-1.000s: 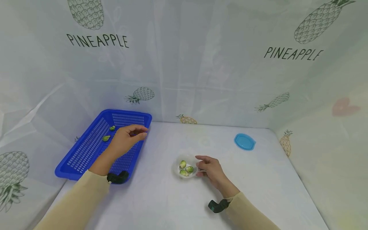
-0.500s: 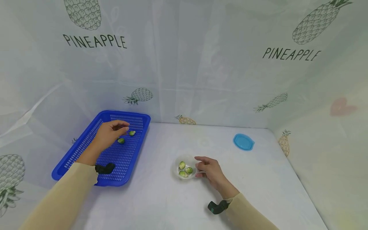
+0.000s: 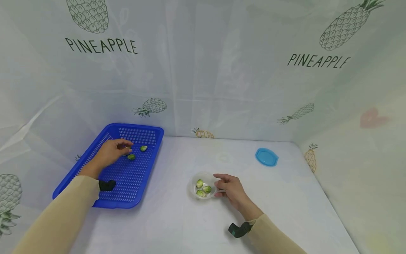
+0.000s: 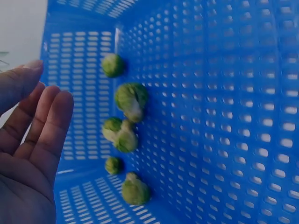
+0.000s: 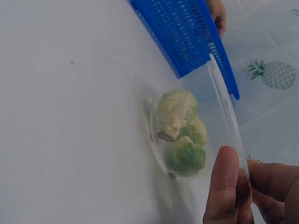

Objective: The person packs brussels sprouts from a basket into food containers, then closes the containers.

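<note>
Head view: at the left, a blue perforated plastic basket (image 3: 127,187) stands on the white-covered table (image 3: 177,225), slanted so that its near end lies within reach of your left side. Your left hand (image 3: 109,153) hangs over it, thumb and fingers slightly bent with a gap between them; nothing is visible in the grip. The loose bend leaves room to go round something small, presumably one of the Brussels sprouts (image 3: 143,148) in the basket. The left wrist view shows at least five of these, grouped where the floor meets a slotted wall, apart from your fingers; the wall probably keeps them from rolling.

Near the middle of the table, a clear plastic bowl (image 3: 207,177) appears to rest on the surface, holding three sprouts (image 3: 207,189). Your right hand (image 3: 233,190) pinches its rim tab between thumb and fingers, the gap closed to the tab's thickness. This side hold likely steadies the bowl and leaves its mouth unobstructed.

Farther right, the blue plastic lid (image 3: 266,157) lies well apart from the bowl, probably set there out of the way.
</note>
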A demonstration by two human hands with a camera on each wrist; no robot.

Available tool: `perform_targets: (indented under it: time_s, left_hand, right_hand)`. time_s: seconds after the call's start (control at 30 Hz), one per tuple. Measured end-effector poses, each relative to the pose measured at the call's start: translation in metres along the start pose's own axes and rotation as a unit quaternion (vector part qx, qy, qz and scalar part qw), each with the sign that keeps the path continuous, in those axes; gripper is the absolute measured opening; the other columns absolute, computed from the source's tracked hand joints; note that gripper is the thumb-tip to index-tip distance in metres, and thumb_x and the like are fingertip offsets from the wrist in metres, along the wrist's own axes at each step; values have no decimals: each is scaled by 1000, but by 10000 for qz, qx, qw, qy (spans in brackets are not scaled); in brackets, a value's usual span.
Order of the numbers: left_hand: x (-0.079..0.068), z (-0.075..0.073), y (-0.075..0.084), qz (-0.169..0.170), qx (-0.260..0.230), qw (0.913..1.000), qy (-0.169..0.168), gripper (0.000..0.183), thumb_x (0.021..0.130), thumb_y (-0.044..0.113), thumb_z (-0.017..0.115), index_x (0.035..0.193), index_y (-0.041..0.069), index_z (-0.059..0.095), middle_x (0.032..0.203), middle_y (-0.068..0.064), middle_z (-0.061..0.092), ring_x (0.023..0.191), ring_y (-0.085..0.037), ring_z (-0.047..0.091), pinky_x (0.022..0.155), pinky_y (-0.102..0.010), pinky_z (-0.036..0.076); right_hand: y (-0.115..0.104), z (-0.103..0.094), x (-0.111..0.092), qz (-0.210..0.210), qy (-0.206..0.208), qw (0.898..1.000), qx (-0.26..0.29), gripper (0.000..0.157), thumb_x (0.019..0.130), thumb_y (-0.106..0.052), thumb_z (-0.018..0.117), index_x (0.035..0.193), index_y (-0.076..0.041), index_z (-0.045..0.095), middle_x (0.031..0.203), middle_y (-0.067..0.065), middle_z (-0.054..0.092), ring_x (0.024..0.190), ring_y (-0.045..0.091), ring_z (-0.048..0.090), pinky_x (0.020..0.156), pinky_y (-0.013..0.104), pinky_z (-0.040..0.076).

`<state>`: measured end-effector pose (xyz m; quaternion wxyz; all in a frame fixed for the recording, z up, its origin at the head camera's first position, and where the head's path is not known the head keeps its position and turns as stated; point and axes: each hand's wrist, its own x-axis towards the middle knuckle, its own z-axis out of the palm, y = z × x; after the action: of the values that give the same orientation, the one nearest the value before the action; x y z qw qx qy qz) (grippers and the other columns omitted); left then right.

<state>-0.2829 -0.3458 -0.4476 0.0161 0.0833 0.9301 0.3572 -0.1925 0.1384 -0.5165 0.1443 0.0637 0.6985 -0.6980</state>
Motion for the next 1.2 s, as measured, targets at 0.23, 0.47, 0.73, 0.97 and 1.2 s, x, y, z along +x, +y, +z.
perform_targets:
  time_s: [0.23, 0.47, 0.73, 0.97, 1.2]
  left_hand:
    - [4, 5, -17, -51, 173, 9997, -184, 37, 104, 16, 67, 137, -2, 65, 135, -28, 66, 120, -45, 64, 100, -63, 51]
    - [9, 9, -25, -91, 178, 9993, -326, 36, 104, 14, 66, 136, -2, 65, 134, -28, 66, 122, -46, 61, 105, -65, 48]
    - [12, 9, -31, -102, 287, 9986, -443, 36, 102, 16, 71, 134, -1, 67, 133, -27, 65, 122, -45, 60, 104, -64, 48]
    - [12, 8, -32, -8, 277, 9980, -566, 34, 100, 10, 71, 131, -3, 68, 132, -29, 64, 122, -48, 61, 105, -65, 48]
    - [13, 11, -39, -91, 232, 9966, -783, 36, 101, 9, 68, 135, -3, 65, 133, -27, 66, 125, -48, 59, 108, -67, 45]
  right_hand:
    - [-3, 2, -2, 38, -20, 10000, -43, 44, 98, -1, 68, 141, 3, 62, 90, 5, 57, 82, 17, 61, 68, 30, 63]
    - [-2, 0, 0, 57, 34, 10000, -42, 43, 97, 1, 67, 140, 1, 65, 90, 5, 59, 81, 18, 63, 69, 32, 63]
    - [0, 0, 3, 51, 11, 10000, -53, 44, 97, 1, 67, 141, 1, 64, 91, 5, 60, 81, 19, 65, 70, 32, 63]
    - [0, 0, 4, 55, 52, 9999, -103, 43, 97, 1, 67, 140, 0, 65, 91, 6, 61, 80, 19, 65, 69, 31, 63]
    - [0, 0, 4, 56, 46, 9999, -128, 43, 97, 1, 67, 140, 0, 65, 90, 6, 58, 80, 19, 65, 69, 31, 63]
